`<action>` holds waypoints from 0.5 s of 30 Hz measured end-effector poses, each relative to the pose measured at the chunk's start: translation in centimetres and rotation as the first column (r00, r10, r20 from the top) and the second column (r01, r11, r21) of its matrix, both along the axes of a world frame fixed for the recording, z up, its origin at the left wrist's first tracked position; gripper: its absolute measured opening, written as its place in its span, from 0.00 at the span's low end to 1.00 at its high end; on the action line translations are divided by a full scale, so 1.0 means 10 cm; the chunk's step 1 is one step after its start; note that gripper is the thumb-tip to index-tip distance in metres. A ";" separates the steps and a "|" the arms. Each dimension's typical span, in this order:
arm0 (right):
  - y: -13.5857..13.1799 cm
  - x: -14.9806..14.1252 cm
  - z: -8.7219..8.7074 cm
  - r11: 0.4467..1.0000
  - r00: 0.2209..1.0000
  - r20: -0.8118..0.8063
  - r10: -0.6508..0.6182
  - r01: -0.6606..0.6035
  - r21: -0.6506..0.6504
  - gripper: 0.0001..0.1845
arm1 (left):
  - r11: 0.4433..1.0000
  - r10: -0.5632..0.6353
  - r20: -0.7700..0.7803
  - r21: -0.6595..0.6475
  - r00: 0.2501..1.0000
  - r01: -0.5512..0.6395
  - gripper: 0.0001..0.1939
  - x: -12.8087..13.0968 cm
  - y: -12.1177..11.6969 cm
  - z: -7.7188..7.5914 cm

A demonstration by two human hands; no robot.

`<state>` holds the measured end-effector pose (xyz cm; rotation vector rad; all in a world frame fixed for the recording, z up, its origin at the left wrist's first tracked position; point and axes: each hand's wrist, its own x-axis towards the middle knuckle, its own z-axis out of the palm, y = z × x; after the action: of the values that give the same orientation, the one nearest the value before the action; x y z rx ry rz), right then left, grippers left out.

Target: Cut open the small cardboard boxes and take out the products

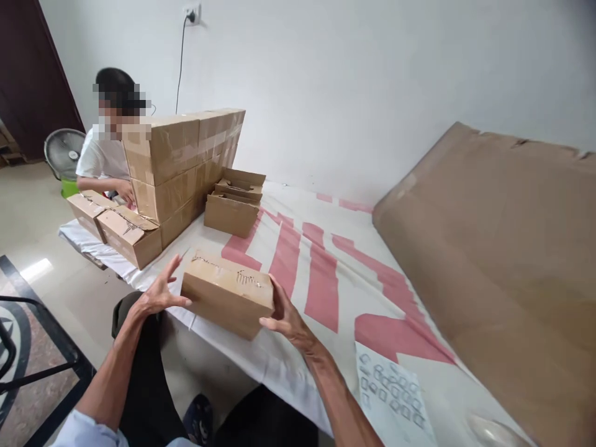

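Observation:
A closed cardboard box (226,292) is at the near edge of the table in front of me, its top bearing a ragged torn strip. My right hand (287,313) grips its right end, fingers behind the corner and thumb on the near side. At the left end, my left hand (162,290) is open with fingers spread; its thumb is at the box's near corner, and whether it touches I cannot tell. Beyond stand two open-topped cardboard boxes (230,214), one behind the other.
Taped boxes (179,152) are stacked at the left, with two torn-topped boxes (129,233) before them. A person (102,155) sits behind the stack. A cloth (321,279) covers the table. A marked paper sheet (391,397) and a large cardboard sheet (503,248) are on the right.

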<state>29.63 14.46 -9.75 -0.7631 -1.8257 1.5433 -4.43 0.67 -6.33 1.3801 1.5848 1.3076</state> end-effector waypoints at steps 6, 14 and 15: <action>0.02 0.78 0.10 0.999 0.989 0.144 -0.029 0.032 -0.019 0.51 | 0.966 -0.256 0.045 0.042 0.966 0.254 0.73 0.59 0.22 -0.13; -0.17 1.23 -0.40 0.892 0.698 0.581 -0.417 0.190 0.411 0.29 | 0.987 -0.120 -0.271 0.068 0.955 0.143 0.76 0.98 0.06 0.09; -0.22 1.21 -0.47 0.878 0.676 0.600 -0.428 0.152 0.455 0.26 | 0.987 -0.120 -0.284 0.071 0.951 0.146 0.75 1.00 0.04 0.11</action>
<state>41.76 12.25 -14.43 -1.4979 -2.2616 0.6741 5.53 1.10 -5.25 1.7609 1.5945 1.1566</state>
